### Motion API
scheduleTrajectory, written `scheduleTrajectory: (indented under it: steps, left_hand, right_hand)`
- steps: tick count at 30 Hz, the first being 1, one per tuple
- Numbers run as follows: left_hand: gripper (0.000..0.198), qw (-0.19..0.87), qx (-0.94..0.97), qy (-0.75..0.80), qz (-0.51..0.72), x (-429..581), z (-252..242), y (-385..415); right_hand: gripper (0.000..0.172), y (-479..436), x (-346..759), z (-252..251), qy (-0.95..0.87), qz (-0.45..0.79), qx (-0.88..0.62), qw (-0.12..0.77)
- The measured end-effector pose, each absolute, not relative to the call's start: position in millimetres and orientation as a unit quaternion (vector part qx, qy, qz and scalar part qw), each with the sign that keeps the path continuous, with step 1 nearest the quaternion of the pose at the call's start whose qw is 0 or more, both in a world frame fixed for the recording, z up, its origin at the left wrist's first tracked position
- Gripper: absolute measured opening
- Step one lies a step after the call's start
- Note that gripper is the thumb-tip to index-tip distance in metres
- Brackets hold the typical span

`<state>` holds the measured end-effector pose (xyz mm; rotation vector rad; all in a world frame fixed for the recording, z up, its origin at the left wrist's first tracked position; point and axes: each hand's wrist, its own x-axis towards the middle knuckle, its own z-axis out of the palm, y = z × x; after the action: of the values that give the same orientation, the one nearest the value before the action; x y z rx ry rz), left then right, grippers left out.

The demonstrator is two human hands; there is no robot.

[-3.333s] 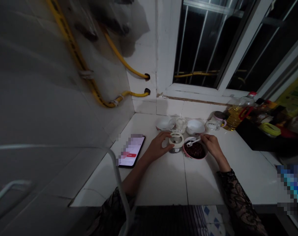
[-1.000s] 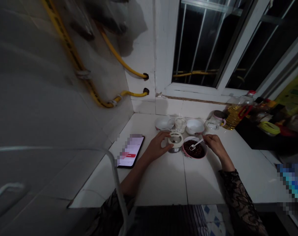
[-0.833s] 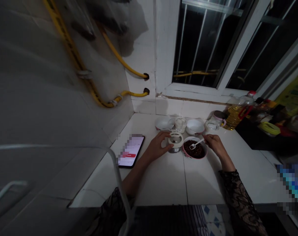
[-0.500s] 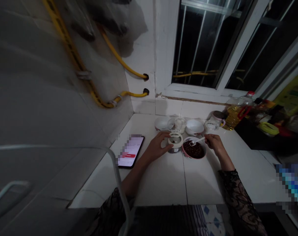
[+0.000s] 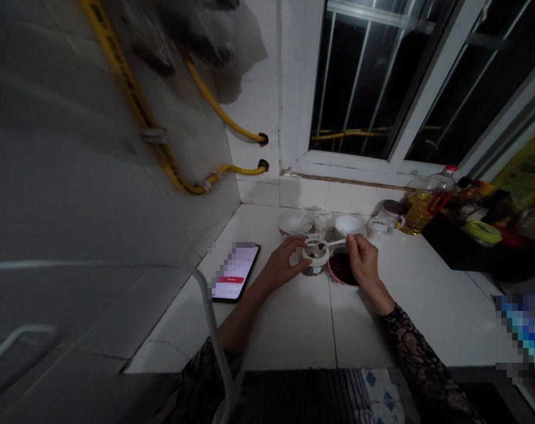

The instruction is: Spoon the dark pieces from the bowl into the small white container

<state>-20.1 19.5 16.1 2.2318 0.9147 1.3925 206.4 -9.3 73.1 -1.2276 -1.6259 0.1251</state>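
Observation:
My left hand [image 5: 288, 261] grips a small clear jar [image 5: 314, 268] with a pale rim, which stands on the white counter. In my right hand [image 5: 363, 258] is a white plastic spoon [image 5: 337, 242], pinched by its handle. The spoon's head is over the jar's mouth and carries a little dark red stuff. Just right of the jar stands a bowl [image 5: 342, 268] of dark red, flaky or chopped food that looks like chili. My right hand hides part of that bowl.
A lit phone [image 5: 234, 274] lies left on the counter [image 5: 289, 330]. Behind my hands stand white bowls [image 5: 349, 225] and a clear container [image 5: 324, 222]. An oil bottle [image 5: 415, 211], a lidded jar [image 5: 391, 213] and a dark box [image 5: 448, 244] are at the right. A pale curved rod [image 5: 208, 300] crosses the left foreground.
My right hand has moved left with the spoon, from above the bowl of red food to the jar's mouth. My left hand stays on the jar.

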Motion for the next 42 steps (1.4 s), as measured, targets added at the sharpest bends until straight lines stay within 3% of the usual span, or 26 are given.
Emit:
scheduleTrajectory:
  steps: [3, 6, 11, 22, 34, 42]
  left_hand:
    - [0.026, 0.181, 0.788, 0.322, 0.493, -20, 16, 19]
    - [0.026, 0.182, 0.789, 0.321, 0.491, -20, 16, 19]
    - [0.025, 0.185, 0.788, 0.327, 0.488, -20, 16, 20]
    - [0.025, 0.191, 0.785, 0.331, 0.487, -20, 18, 18]
    - [0.025, 0.193, 0.783, 0.324, 0.494, -20, 17, 19]
    - [0.025, 0.192, 0.784, 0.331, 0.49, -19, 18, 18]
  right_hand:
    - [0.042, -13, 200, 71, -0.763, -0.034, -0.456, 0.456]
    - [0.041, -14, 210, 74, -0.762, -0.056, -0.455, 0.458]
    - [0.044, -12, 253, 83, -0.681, -0.001, -0.546, 0.488]
    - [0.039, -7, 263, 76, -0.693, 0.118, -0.639, 0.312]
    - [0.044, 9, 278, 67, -0.565, 0.315, -0.63, 0.431]
    - [0.044, 15, 283, 60, -0.549, 0.33, -0.622, 0.45]
